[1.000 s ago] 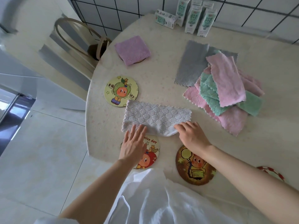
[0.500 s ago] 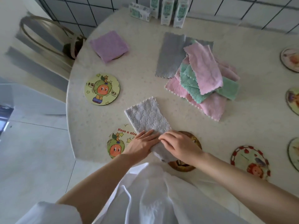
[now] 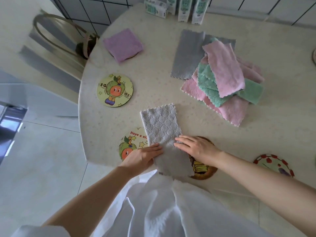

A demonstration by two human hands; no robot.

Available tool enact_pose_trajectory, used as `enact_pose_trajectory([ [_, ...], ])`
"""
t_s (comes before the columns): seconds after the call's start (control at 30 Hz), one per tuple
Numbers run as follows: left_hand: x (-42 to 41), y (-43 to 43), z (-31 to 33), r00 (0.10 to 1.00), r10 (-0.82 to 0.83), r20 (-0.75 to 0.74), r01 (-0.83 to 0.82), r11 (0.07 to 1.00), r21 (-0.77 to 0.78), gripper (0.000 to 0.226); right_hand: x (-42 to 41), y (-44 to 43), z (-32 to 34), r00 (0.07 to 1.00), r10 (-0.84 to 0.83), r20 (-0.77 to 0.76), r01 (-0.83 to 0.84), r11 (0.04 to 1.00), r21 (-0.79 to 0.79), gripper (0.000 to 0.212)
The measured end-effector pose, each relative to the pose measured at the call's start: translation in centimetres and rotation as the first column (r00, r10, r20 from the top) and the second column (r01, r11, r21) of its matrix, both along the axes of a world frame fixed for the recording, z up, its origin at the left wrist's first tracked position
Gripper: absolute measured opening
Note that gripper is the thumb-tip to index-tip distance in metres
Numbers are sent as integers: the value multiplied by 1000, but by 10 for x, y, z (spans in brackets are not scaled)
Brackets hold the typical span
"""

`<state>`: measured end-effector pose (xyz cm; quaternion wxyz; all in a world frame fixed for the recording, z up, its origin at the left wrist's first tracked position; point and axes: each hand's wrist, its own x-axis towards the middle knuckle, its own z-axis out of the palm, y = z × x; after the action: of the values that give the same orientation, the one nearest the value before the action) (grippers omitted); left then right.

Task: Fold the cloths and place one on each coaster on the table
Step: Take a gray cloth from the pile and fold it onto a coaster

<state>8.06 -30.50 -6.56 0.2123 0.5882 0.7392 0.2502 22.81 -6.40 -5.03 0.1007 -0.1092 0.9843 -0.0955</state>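
The table [image 3: 153,69], pale, speckled and round-edged, carried everything. On its far side lay the pile [image 3: 227,79] of unfolded cloths: fluffy pink and mint ones with scalloped edges over a smoother grey one. Beyond it a lilac cloth [image 3: 122,44], folded square, already sat on its coaster, so one place looked done.

Near the front edge lay the grey cloth [image 3: 162,129], quilted in a diamond pattern. A second before it had been spread wide across the table; now it was a narrow strip running away from the person, doubled once lengthwise, its near end hanging slightly past the table's edge. To my eye one more fold, end to end, would make it coaster-sized.

Three round cartoon coasters lay close by. The green coaster [image 3: 114,89] was bare, well apart from the strip. The "Have a nice" coaster [image 3: 131,142] was partly under the strip's left edge and the left hand. The brown coaster [image 3: 203,170] showed only below the right hand.

The left hand [image 3: 142,156] had its fingers out straight against the strip's left edge, gripping nothing. The right hand [image 3: 196,147] lay flat, fingers spread, pressing the cloth down without holding it.
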Motion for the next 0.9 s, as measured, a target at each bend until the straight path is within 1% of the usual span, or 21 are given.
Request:
enact_pose_trajectory([
  [0.1,-1,6,9,983,151,108,-148,988,-36,41,-2,2,0,999,-41,-25,40,999,-31,64],
  [0.17,-4,14,18,952,250,175,-235,967,-101,34,-6,4,0,997,-69,-26,67,996,-61,67],
  [0.2,-7,19,20,927,305,218,-279,950,-143,27,-8,5,-1,996,-91,13,92,991,-93,64],
  [0.23,-11,23,21,891,370,264,-326,925,-196,17,-12,5,3,987,-139,85,150,979,-140,57],
  [0.27,-15,28,20,841,447,304,-375,888,-267,14,-16,5,5,958,-216,188,252,948,-194,48],
  [0.3,-20,31,19,781,525,338,-415,841,-347,20,-19,3,8,913,-298,277,369,895,-253,38],
  [0.33,-24,35,17,705,603,373,-453,788,-418,27,-24,1,11,869,-373,324,471,824,-314,27],
  [0.37,-28,39,17,613,672,415,-488,736,-470,30,-29,0,12,841,-440,313,535,760,-370,17],
  [0.4,-31,42,17,513,719,470,-525,695,-491,30,-34,-1,11,809,-504,301,587,692,-420,18],
  [0.47,-36,50,19,317,755,573,-584,632,-510,25,-42,2,7,746,-591,308,661,601,-449,34],
  [0.5,-38,54,21,250,758,603,-598,611,-519,24,-47,3,6,726,-612,314,683,585,-437,37],
  [0.53,-39,56,20,208,762,614,-608,592,-529,24,-53,4,5,717,-618,322,692,581,-428,38],
  [0.6,-41,59,14,169,786,595,-624,553,-552,20,-63,5,2,703,-628,335,710,584,-394,40],
  [0.67,-42,61,9,171,821,545,-637,514,-575,18,-71,3,-3,675,-647,355,738,585,-337,42],
  [0.73,-44,64,6,199,848,492,-639,493,-590,20,-74,2,-7,633,-676,378,774,564,-287,42],
  [0.8,-45,67,8,232,860,454,-646,485,-590,20,-75,1,-9,586,-704,401,810,517,-275,42],
  [0.9,-47,73,12,314,862,399,-654,501,-567,21,-76,1,-9,532,-731,428,847,462,-264,41],
])
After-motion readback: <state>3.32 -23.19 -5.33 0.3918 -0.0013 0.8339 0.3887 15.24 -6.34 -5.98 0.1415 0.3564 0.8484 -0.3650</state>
